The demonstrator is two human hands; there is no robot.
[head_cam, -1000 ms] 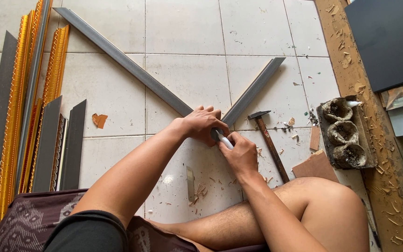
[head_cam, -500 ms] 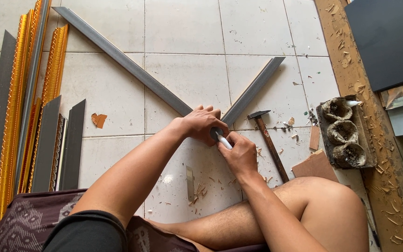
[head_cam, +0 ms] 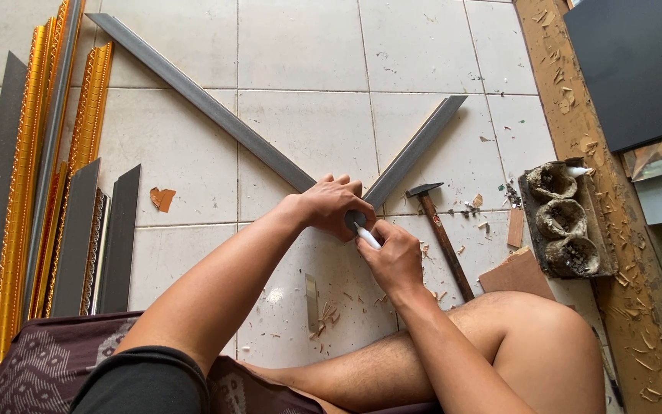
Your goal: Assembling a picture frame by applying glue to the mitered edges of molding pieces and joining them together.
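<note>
Head view. Two grey frame mouldings lie flat on the tiled floor (head_cam: 300,54) and meet in a V at the middle of the floor, in front of the seated person. The long grey moulding (head_cam: 201,103) runs from the joint toward the far left corner; the short grey moulding (head_cam: 415,149) runs toward the far right.

The left hand (head_cam: 329,205) lies over the joint, fingers curled and pressed down on the meeting ends. The right hand (head_cam: 394,257) is closed in a pinch on a small white applicator (head_cam: 367,236), its tip at the joint; what it dispenses cannot be told.

A hammer (head_cam: 440,234) lies just right of the joint, head away from the person. Farther right, near the floor's right edge, a dark tray with three crusted cups (head_cam: 565,222) rests beside a wooden plank (head_cam: 576,115). Gold and grey moulding lengths (head_cam: 17,192) lie along the left edge.

Handling: the mouldings appear stiff and light; the mitred tips look easily chipped. Hold each piece flat near the joint, pressing on the broad face, not on the cut ends.
</note>
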